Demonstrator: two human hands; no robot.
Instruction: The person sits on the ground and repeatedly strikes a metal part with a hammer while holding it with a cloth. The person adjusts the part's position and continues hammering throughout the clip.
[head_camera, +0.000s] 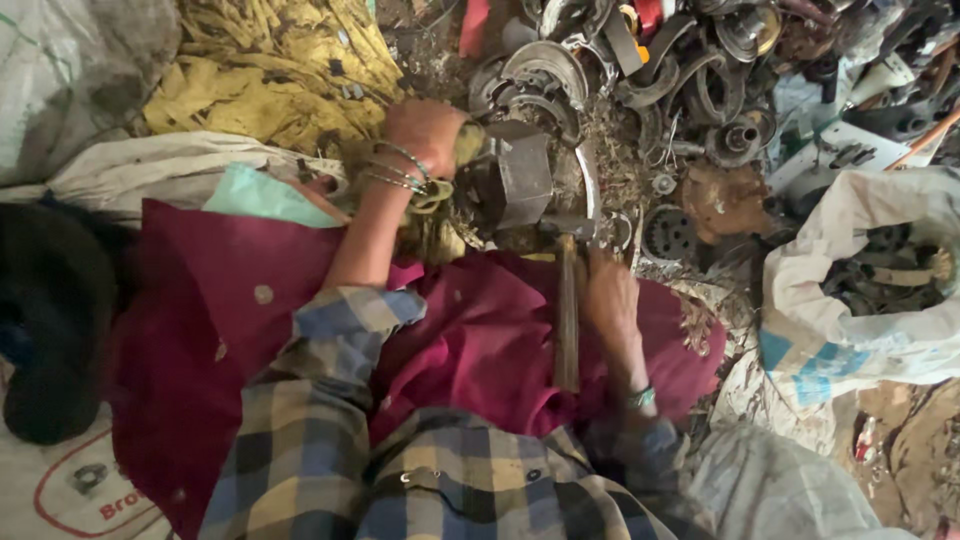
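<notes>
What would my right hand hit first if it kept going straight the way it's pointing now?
Probably the hammer's metal head: your right hand grips the wooden handle and points up it. Just beyond sits the grey metal block, steadied by your left hand. Depth is hard to judge.

This is a scrap-sorting yard or workshop floor, shown by the heap of rusty metal parts (680, 90), woven sacks (860, 290) of scrap and a pile of yellow shreds (270, 70).

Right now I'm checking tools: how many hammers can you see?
1. The hammer lies over the red cloth, its head against the metal block, the right hand on its handle. Others may be buried in the scrap pile.
</notes>
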